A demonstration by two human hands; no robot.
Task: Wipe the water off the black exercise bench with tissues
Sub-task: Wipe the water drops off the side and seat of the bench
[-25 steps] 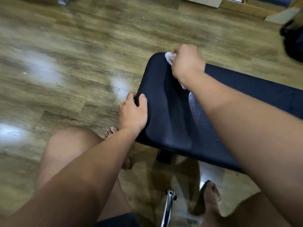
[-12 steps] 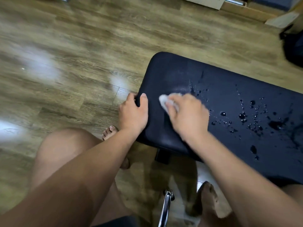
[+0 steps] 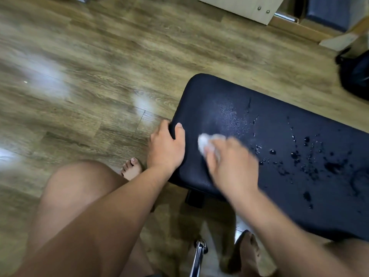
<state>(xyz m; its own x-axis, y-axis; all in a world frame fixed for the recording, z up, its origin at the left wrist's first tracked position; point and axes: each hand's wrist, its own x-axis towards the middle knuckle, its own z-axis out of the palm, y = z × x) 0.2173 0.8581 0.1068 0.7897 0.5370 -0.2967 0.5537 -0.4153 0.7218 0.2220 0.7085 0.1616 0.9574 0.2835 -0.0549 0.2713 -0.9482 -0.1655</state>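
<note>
The rounded end of the black bench (image 3: 201, 100) is gripped by the left hand (image 3: 165, 148), with the thumb on top and the fingers curled over the edge. Just beside it, a crumpled white tissue (image 3: 204, 143) is pinched by the blurred right hand (image 3: 232, 166) and pressed to the padding. Water droplets (image 3: 295, 155) are scattered further right.
</note>
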